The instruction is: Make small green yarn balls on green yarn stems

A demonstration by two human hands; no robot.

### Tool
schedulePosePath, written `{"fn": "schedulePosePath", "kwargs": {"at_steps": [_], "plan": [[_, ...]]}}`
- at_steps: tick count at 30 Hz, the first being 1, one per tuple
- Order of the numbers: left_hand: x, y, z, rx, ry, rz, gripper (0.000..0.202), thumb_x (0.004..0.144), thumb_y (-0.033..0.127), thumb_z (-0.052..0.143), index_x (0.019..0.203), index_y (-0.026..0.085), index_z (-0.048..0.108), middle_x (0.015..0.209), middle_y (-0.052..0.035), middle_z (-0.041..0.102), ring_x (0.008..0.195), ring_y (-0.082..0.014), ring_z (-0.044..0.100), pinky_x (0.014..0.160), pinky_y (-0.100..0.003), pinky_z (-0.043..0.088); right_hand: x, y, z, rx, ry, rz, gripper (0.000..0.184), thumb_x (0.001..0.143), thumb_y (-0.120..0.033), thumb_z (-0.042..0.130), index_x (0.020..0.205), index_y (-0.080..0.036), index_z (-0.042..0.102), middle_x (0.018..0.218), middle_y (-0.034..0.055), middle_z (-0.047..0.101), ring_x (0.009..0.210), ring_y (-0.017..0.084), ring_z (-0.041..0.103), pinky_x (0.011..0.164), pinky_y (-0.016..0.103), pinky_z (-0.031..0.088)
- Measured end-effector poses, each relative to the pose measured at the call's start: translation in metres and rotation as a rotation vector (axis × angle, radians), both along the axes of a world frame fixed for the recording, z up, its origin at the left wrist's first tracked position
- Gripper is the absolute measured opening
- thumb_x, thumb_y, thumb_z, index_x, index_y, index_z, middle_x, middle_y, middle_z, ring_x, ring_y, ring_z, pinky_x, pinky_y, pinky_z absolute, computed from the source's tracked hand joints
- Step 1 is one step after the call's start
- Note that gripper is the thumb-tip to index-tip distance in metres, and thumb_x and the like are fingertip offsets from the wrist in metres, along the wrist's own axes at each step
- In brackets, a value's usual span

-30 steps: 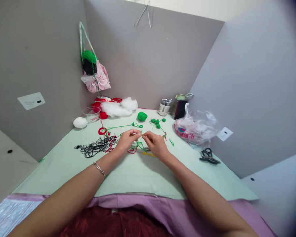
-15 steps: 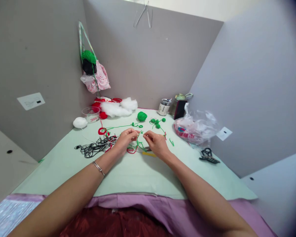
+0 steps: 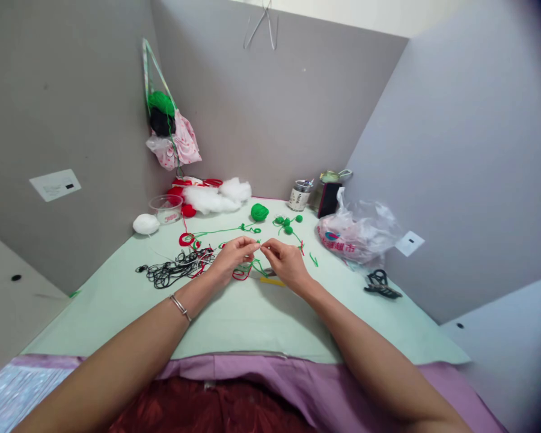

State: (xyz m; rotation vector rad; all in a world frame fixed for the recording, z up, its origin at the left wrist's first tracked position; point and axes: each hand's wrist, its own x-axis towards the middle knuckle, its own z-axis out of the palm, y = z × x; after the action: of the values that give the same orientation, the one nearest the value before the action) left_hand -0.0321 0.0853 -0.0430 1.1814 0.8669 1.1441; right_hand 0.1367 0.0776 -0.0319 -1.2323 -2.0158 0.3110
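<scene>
Two hands come together over the pale green tabletop [image 3: 238, 328], and between them is the green yarn [image 3: 260, 268]! It looks feather-light, soft and limp, surely with no stiffness of its own; it should bend wherever it is pushed, forgive a squeeze, yet fray or snag if tugged hard. Best hold, by the look of it: a fingertip pinch close to the worked end, where a thin strand can't flop away. And the left hand [image 3: 235, 257] has just that, thumb and forefinger closed on a tiny bit of green. Over on the other side, the right hand [image 3: 285, 261] has its thumb and forefinger drawn in tight, tips almost meeting the left's, though whether they grip a strand is too small to tell. Below the fingertips, loose green lengths trail down between the palms to the table, just beside a red strand [image 3: 241, 276] and a yellow handle [image 3: 272, 281]; the green ball [image 3: 259, 212] sits beyond, well apart from both hands.
</scene>
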Motion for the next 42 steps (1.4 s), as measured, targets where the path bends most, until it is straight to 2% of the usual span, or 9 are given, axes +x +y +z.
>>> {"fn": "schedulePosePath", "kwargs": {"at_steps": [5,7,9,11,14,20,26,35,42], "plan": [[-0.002,0.002,0.002,0.068,-0.007,0.185,0.026,0.072,0.026,0.066,0.096,0.017,0.064,0.097,-0.0035,0.063,0.068,-0.0081,0.052,0.069,-0.023,0.044,-0.002,-0.001,0.005,-0.203,0.209,0.101,0.023,0.087,-0.035,0.052,0.078,-0.018,0.063,0.050,-0.0042,0.047,0.046,0.010,0.039,0.049,0.022,0.030],[-0.003,0.003,0.003,0.081,-0.014,0.113,0.037,0.071,0.024,0.066,0.108,0.019,0.062,0.107,-0.0050,0.063,0.070,-0.0085,0.054,0.071,-0.024,0.045,-0.002,-0.001,0.008,-0.295,0.296,0.152,0.025,0.086,-0.038,0.053,0.077,-0.017,0.062,0.048,-0.0047,0.046,0.045,0.009,0.038,0.047,0.022,0.030],[-0.002,0.003,0.003,0.069,-0.019,-0.008,0.043,0.072,0.027,0.068,0.113,0.019,0.061,0.101,-0.0052,0.064,0.071,-0.0101,0.057,0.074,-0.026,0.047,-0.002,-0.002,0.011,-0.358,0.369,0.197,0.027,0.084,-0.041,0.056,0.076,-0.016,0.062,0.047,-0.0051,0.045,0.044,0.009,0.036,0.045,0.022,0.028],[-0.001,0.004,0.002,0.067,-0.005,-0.041,0.036,0.072,0.032,0.070,0.104,0.017,0.064,0.089,-0.0038,0.064,0.071,-0.0112,0.057,0.074,-0.027,0.047,-0.001,-0.001,0.013,-0.411,0.443,0.241,0.028,0.082,-0.043,0.059,0.076,-0.015,0.061,0.047,-0.0056,0.045,0.043,0.008,0.034,0.044,0.021,0.026],[0.000,0.006,-0.002,0.115,0.023,0.028,0.027,0.072,0.038,0.071,0.084,0.015,0.065,0.078,-0.0019,0.061,0.067,-0.0111,0.055,0.070,-0.026,0.047,0.005,0.001,0.016,-0.475,0.577,0.307,0.028,0.081,-0.043,0.061,0.079,-0.015,0.061,0.045,-0.0071,0.041,0.043,0.007,0.030,0.044,0.021,0.022],[-0.003,0.007,-0.002,0.131,0.070,0.066,0.028,0.073,0.040,0.069,0.083,0.014,0.066,0.072,-0.0009,0.058,0.064,-0.0103,0.053,0.065,-0.024,0.043,0.019,0.011,0.022,-0.408,0.835,0.255,0.028,0.082,-0.044,0.062,0.086,-0.016,0.058,0.046,-0.0082,0.039,0.043,0.006,0.027,0.044,0.022,0.022],[-0.002,0.003,-0.002,0.164,0.147,0.012,0.033,0.079,0.047,0.062,0.085,0.015,0.068,0.064,0.0005,0.053,0.058,-0.0107,0.049,0.059,-0.024,0.040,0.017,0.008,0.021,-0.342,0.713,0.221,0.028,0.081,-0.044,0.064,0.085,-0.018,0.053,0.053,-0.0044,0.055,0.046,0.008,0.042,0.047,0.021,0.034],[0.000,-0.002,0.003,0.211,0.227,-0.039,0.033,0.081,0.048,0.058,0.083,0.017,0.068,0.052,0.0029,0.046,0.049,-0.0102,0.042,0.051,-0.024,0.031,0.010,0.005,0.013,-0.262,0.466,0.188,0.035,0.085,-0.043,0.058,0.109,-0.017,0.062,0.055,-0.0037,0.058,0.046,0.010,0.047,0.048,0.022,0.040],[0.001,-0.007,0.008,0.198,0.261,-0.070,0.034,0.081,0.047,0.058,0.087,0.016,0.071,0.051,0.0034,0.046,0.048,-0.0101,0.040,0.052,-0.024,0.030,0.008,0.002,0.011,-0.193,0.431,0.123,0.023,0.086,-0.040,0.057,0.091,-0.018,0.061,0.055,-0.0032,0.056,0.047,0.010,0.046,0.048,0.022,0.040]]}}
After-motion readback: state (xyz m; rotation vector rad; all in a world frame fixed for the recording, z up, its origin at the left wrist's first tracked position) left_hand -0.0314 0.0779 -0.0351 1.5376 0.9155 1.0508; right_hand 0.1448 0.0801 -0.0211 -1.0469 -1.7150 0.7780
